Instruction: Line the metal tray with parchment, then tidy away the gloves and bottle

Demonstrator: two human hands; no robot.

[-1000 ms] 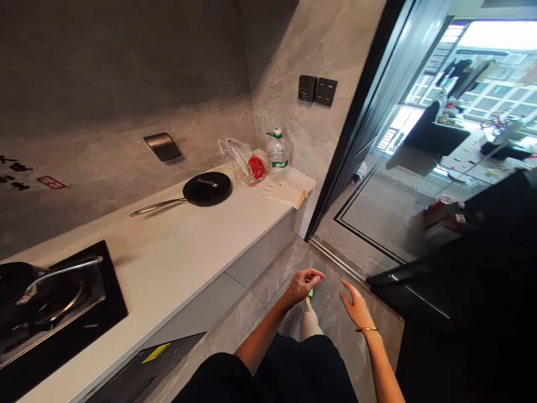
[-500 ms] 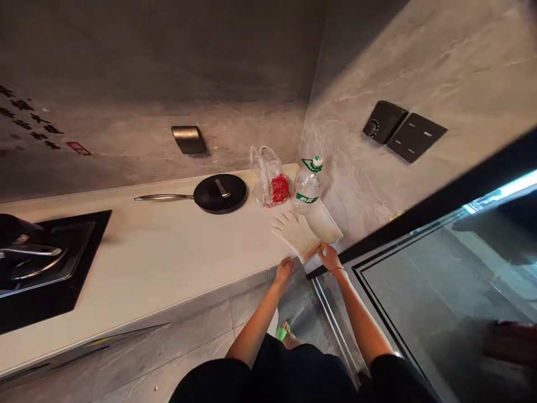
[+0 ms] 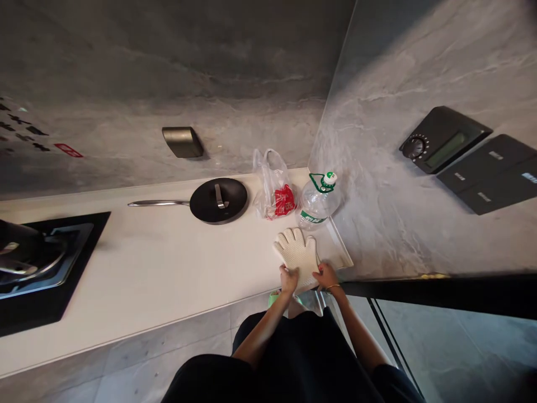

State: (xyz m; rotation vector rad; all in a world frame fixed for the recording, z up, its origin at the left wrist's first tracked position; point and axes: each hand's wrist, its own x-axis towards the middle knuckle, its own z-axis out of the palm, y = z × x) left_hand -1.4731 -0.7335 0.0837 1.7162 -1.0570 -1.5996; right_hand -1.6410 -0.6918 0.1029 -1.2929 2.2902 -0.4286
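Glove (image 3: 298, 254), cream, textured palm: we see it flat on the white bench (image 3: 168, 268) at the near right corner, fingers spread and pointing to the far side, cuff at the near edge. Our left hand (image 3: 288, 278) pinches the cuff on its left side; our right hand (image 3: 325, 276) pinches the cuff on its right side. A thin bracelet (image 3: 333, 286) sits on the right wrist.

Just beyond the glove's fingertips a clear water bottle (image 3: 316, 202) with a green cap ring leans against the right wall. Left of it stands a clear plastic bag (image 3: 274, 187) with red contents, then a black pan (image 3: 218, 200), its handle pointing left. A black hob (image 3: 54, 291) lies at the far left, well apart from the glove.
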